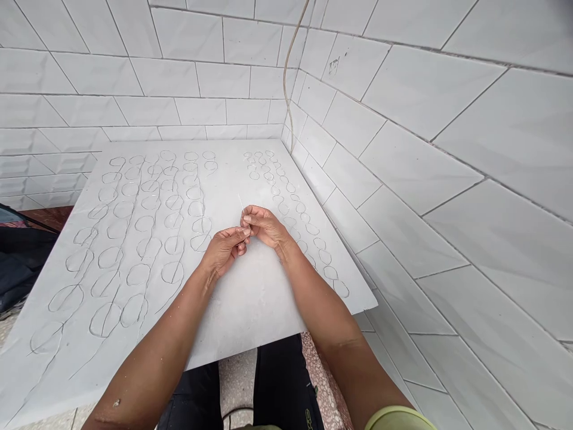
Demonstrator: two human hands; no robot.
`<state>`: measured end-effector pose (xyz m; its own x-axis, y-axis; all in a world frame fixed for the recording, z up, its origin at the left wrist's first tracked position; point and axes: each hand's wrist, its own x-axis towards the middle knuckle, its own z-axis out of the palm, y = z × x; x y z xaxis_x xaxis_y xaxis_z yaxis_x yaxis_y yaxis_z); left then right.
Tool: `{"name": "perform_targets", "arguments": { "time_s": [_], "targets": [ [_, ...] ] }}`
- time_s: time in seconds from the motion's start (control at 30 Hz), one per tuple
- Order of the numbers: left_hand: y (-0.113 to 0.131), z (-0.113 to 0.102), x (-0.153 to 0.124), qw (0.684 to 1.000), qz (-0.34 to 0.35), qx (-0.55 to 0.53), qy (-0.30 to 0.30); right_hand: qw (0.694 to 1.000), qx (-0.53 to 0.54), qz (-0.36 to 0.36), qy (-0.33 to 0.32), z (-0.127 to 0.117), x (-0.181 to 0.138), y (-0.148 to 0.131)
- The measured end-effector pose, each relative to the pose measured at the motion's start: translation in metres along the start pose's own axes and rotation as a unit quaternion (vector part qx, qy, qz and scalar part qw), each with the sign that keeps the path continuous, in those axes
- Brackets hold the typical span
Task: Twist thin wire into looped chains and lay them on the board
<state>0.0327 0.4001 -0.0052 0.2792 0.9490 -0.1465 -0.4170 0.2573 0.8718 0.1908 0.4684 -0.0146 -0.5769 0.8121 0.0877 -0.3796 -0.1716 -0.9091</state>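
My left hand (pixel 227 248) and my right hand (pixel 263 224) meet over the middle of a white board (pixel 242 322). Both are closed in a pinch, fingertips almost touching. A thin wire (pixel 240 202) sticks up from between the fingers of my right hand, and its lower part runs down toward the left fingertips. Several rows of larger wire loops with long tails (pixel 144 224) lie left of my hands. To the right are smaller wire rings (pixel 301 207) in slanting rows, some of them hidden behind my right forearm.
White tiled walls (pixel 416 143) meet in a corner behind the board and rise close along its right edge. A pale cable (pixel 286 77) hangs down that corner. Dark cloth (pixel 22 263) lies at the far left. My legs in dark trousers (pixel 282 382) are below the front edge.
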Motion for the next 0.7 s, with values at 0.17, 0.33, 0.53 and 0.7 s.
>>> {"name": "perform_targets", "arguments": {
  "time_s": [0.17, 0.33, 0.53, 0.7],
  "targets": [
    [0.001, -0.002, 0.0, 0.997, -0.009, -0.081, -0.007, 0.999, 0.024, -0.02, -0.018, 0.002, -0.001, -0.003],
    [0.0, -0.002, 0.0, 0.988, -0.007, -0.154, -0.007, 0.998, 0.024, -0.058, 0.013, 0.012, 0.0, -0.002],
    [-0.002, 0.001, -0.001, 0.975, 0.013, -0.221, -0.001, 0.993, 0.018, -0.097, 0.065, 0.024, 0.006, 0.005],
    [-0.003, 0.002, 0.0, 0.972, 0.009, -0.235, 0.02, 0.985, 0.004, -0.127, 0.116, 0.028, 0.01, 0.011]
  ]
}}
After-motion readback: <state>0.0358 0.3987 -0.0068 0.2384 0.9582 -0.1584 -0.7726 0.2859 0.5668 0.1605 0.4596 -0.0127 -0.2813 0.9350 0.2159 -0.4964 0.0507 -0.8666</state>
